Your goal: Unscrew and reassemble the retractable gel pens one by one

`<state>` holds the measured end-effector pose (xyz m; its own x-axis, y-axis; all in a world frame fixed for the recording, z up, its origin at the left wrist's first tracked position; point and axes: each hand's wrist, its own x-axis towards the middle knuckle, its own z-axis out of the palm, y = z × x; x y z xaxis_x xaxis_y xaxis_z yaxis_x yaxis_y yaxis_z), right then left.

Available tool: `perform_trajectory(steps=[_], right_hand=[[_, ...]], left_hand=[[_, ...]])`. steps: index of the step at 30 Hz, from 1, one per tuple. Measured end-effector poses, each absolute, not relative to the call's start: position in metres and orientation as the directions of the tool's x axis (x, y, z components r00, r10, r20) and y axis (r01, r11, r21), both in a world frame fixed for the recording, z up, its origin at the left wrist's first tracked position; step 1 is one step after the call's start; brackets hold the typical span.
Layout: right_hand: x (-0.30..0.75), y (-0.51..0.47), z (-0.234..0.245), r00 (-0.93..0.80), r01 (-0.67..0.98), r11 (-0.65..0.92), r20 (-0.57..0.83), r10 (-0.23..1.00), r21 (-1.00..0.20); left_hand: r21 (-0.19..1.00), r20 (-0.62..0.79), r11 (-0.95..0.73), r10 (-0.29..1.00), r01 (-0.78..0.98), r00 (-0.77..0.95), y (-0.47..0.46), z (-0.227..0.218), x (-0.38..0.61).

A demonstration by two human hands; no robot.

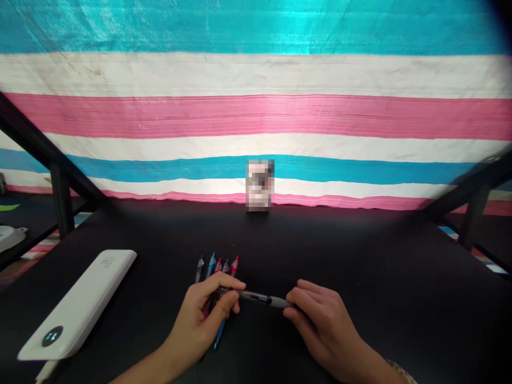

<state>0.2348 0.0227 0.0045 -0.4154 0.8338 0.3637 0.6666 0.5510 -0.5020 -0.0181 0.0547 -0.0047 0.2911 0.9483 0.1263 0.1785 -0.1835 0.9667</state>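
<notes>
Both my hands hold one grey-and-black pen (260,298) level over the black table (360,277). My left hand (204,314) pinches its left end between thumb and fingers. My right hand (320,322) grips its right end with curled fingers. Under and beyond my left hand lie several other pens (218,265) side by side, with red, blue and grey tips pointing away from me. Their lower parts are hidden by my left hand.
A white power bank (80,304) with a lit indicator lies at the left, a white cable leaving its near end. A small blurred card (260,185) stands at the table's far edge against a striped teal, white and pink sheet (256,117). Black frame bars (60,197) flank both sides.
</notes>
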Motion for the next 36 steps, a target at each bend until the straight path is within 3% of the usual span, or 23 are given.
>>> perform_trajectory(steps=[6,11,15,21,36], right_hand=[[0.230,0.020,0.002,-0.370,0.647,0.435,0.242,0.897,-0.626],[0.223,0.017,-0.003,-0.363,0.645,0.394,0.192,0.912,-0.655],[0.219,0.015,0.005,-0.392,0.612,0.402,0.180,0.902,-0.681],[0.222,0.016,0.020,-0.348,0.564,0.388,0.216,0.912,-0.729],[0.224,0.017,0.010,-0.347,0.549,0.339,0.161,0.924,-0.764]], left_hand=[[0.992,0.101,-0.110,0.985,0.059,0.143,0.059,0.007,-0.011],[0.971,-0.068,0.102,0.985,-0.217,0.157,0.064,0.011,-0.005],[0.926,-0.171,0.214,0.972,-0.312,0.160,0.063,0.007,-0.004],[0.915,-0.202,0.233,0.971,-0.328,0.126,0.064,0.011,-0.007],[0.921,-0.193,0.279,0.933,-0.272,0.303,0.065,0.010,-0.006]])
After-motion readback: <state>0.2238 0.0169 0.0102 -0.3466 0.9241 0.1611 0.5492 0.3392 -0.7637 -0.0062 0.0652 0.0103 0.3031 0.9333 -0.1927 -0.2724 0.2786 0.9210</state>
